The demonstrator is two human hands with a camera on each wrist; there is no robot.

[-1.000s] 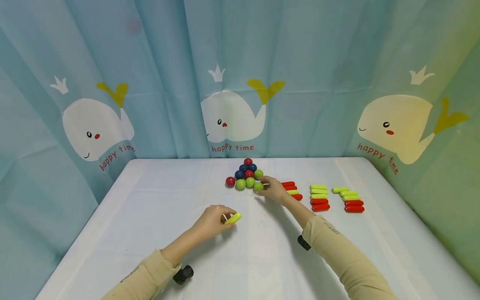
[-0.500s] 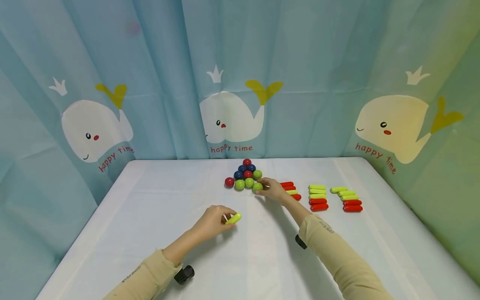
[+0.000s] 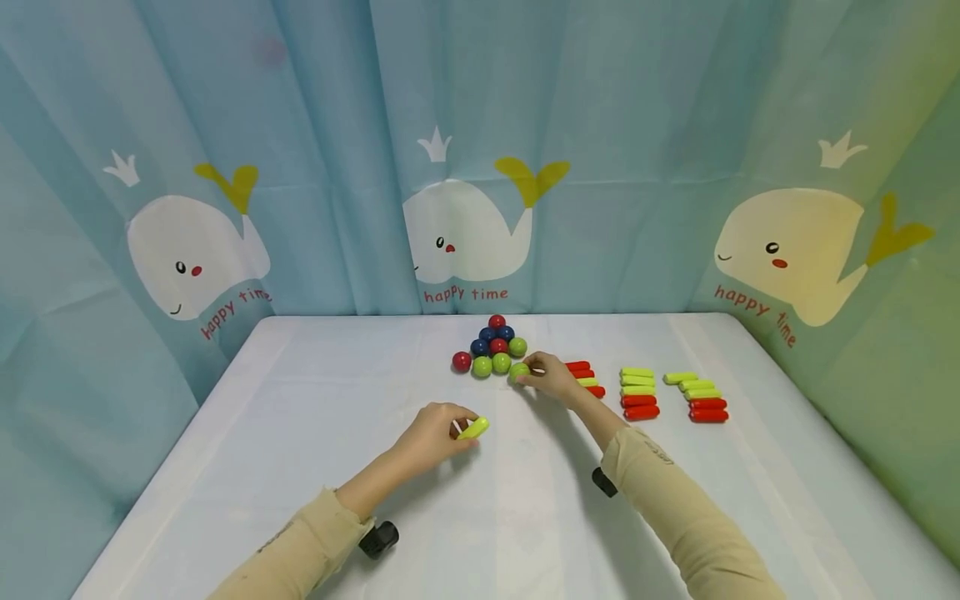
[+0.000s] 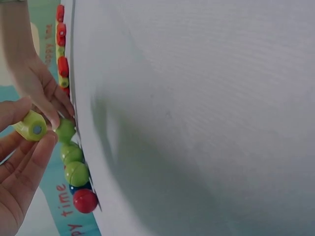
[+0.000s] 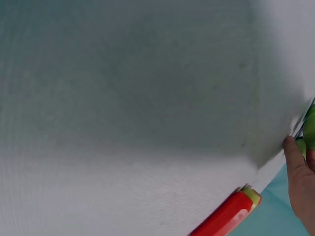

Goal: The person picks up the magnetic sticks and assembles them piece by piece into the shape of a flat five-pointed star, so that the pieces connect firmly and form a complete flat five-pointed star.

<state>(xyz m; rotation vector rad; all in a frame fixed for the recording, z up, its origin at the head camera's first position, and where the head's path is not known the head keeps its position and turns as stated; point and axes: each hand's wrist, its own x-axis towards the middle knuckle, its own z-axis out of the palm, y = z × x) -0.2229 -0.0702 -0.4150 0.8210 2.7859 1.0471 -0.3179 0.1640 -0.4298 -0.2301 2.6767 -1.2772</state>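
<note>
My left hand (image 3: 433,437) pinches a short yellow-green magnetic stick (image 3: 473,428) over the front middle of the table. In the left wrist view this stick (image 4: 32,126) shows a grey round spot on its end, between thumb and fingertips. Farther back, my right hand (image 3: 552,377) has thumb and fingers on a green ball (image 3: 518,372), the front right one of a triangle-like group. The rest of that group is green balls (image 3: 501,362), dark blue balls (image 3: 478,347) and red balls (image 3: 461,362). Part of the gripped ball is covered by the fingers.
To the right lie three stacks of red and yellow-green sticks: a near one (image 3: 585,376) partly behind the right hand, a middle one (image 3: 638,392), a far one (image 3: 701,396). A whale-printed curtain (image 3: 637,167) surrounds the white table (image 3: 337,358).
My right fingers have closed round the front right green ball, which has shifted slightly right. My left hand, still with the stick, has moved slightly forward and right.
</note>
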